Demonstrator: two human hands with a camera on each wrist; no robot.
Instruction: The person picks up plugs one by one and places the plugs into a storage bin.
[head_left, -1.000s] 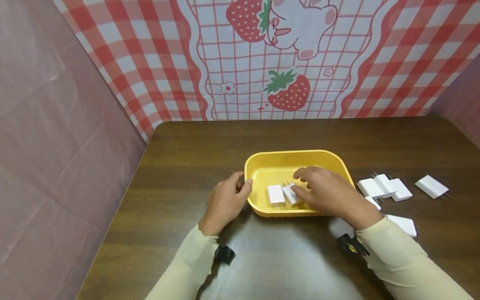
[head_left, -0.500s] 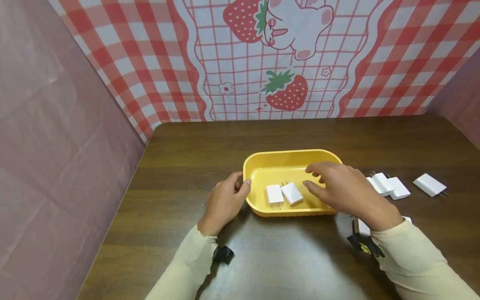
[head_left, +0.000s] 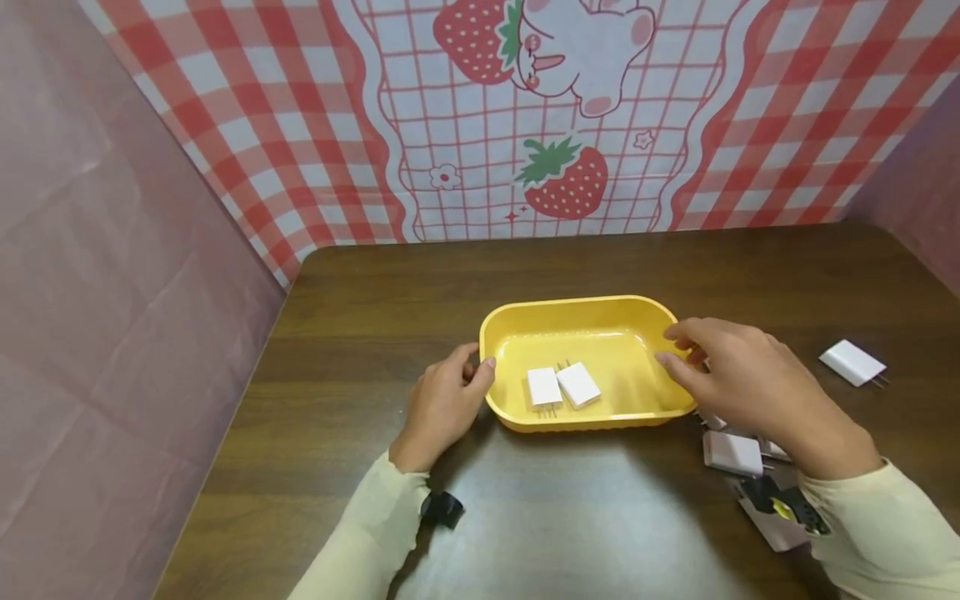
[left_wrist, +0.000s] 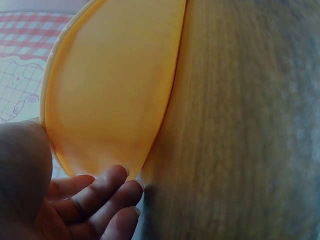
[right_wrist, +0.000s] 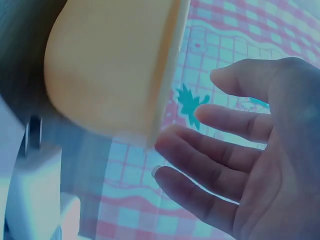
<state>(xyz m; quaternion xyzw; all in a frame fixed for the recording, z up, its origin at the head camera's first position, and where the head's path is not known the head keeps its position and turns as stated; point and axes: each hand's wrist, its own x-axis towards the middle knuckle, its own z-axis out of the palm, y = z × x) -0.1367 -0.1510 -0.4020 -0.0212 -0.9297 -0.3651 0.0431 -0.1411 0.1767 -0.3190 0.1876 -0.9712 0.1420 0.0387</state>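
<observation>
A yellow plastic tub [head_left: 573,312] stands on the table with two white charger plugs [head_left: 579,385] lying side by side in its left half. My left hand [head_left: 442,404] holds the tub's left end, thumb over the rim and fingertips against the outer wall [left_wrist: 112,100]. Beside the right end is my right hand [head_left: 757,392], fingers parted and nothing in them. In the right wrist view its fingertips are close to the tub's rim [right_wrist: 165,75]; whether they touch it I cannot tell.
White charger plugs [head_left: 733,453] lie on the brown table [head_left: 375,308], partly hidden under my right hand and wrist. Another white charger plug [head_left: 852,362] lies apart at the far right. Behind the table hangs a red-checked strawberry cloth [head_left: 450,100].
My right hand has moved right from over the charger plugs inside the tub to its right end. The left hand stays at the left end. The view has shifted slightly.
</observation>
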